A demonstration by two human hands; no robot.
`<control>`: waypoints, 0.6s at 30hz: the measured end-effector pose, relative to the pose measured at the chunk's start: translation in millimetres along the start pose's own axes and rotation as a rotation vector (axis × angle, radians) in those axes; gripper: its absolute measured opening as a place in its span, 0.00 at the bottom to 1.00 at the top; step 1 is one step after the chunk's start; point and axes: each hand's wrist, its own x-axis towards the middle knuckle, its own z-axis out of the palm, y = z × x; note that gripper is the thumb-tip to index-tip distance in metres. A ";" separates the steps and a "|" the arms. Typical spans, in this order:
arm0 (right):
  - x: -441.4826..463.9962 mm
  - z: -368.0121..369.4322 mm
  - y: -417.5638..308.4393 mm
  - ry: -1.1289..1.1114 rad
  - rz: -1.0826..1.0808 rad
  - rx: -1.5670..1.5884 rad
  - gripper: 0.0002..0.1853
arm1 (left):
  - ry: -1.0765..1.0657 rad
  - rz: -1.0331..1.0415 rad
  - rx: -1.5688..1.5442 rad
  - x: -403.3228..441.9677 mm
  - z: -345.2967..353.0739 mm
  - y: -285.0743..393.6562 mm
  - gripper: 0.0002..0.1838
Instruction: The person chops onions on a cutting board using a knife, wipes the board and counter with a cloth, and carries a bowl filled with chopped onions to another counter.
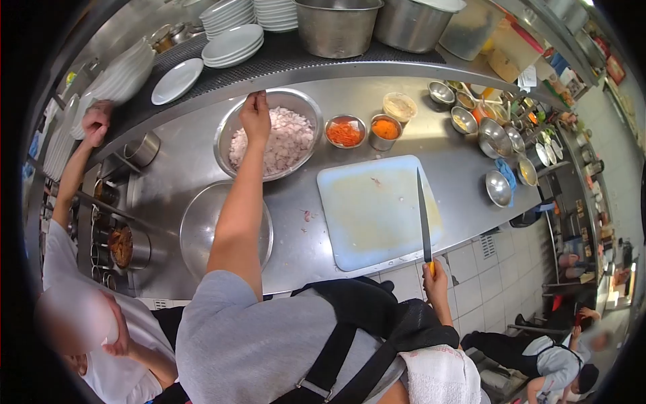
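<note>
My left hand reaches over a steel bowl of diced pale pink meat, close under the shelf edge. Its fingers are bunched together; what they hold, if anything, is hidden. In my right hand is a long knife with a yellow handle, its blade lying along the right side of a white cutting board. A few small scraps lie on the board and beside it. A second, large steel bowl sits partly behind my left forearm.
Small containers of shredded orange food and orange food stand behind the board. Overhead, a shelf carries plates and steel pots. Several small bowls line the right. A co-worker's hand is by plates at left.
</note>
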 end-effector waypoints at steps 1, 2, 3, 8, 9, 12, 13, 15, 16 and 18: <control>2.3 -2.7 13.7 0.078 -0.077 -0.089 0.20 | 0.073 0.061 -0.094 -17.5 13.9 19.0 0.13; 1.8 -4.3 20.3 0.152 -0.153 -0.177 0.20 | 0.145 0.122 -0.185 -39.0 26.2 37.2 0.12; 1.3 -6.1 20.5 0.139 -0.119 -0.145 0.21 | 0.051 0.074 -0.173 -66.2 33.6 54.6 0.12; 10.8 -5.4 38.4 0.071 0.164 0.162 0.24 | -0.402 0.075 -0.301 -220.7 52.4 88.1 0.13; 13.4 -6.7 41.2 0.043 0.199 0.276 0.24 | -0.481 0.011 -0.315 -247.3 49.8 82.5 0.13; 16.9 -12.3 55.7 0.004 0.259 0.371 0.27 | -0.593 -0.098 -0.323 -300.9 27.5 76.5 0.14; 18.2 -13.4 59.3 0.009 0.252 0.348 0.28 | -0.631 -0.131 -0.316 -312.0 17.8 73.0 0.14; 20.5 -17.1 63.1 -0.015 0.251 0.316 0.30 | -0.614 -0.144 -0.256 -325.8 -2.3 61.2 0.14; 22.6 -19.4 59.5 -0.031 0.253 0.360 0.30 | -0.602 -0.138 -0.200 -331.4 -13.0 55.7 0.14; 31.7 -16.2 58.7 -0.091 0.257 0.403 0.31 | -0.543 -0.159 -0.162 -340.6 -33.5 44.6 0.14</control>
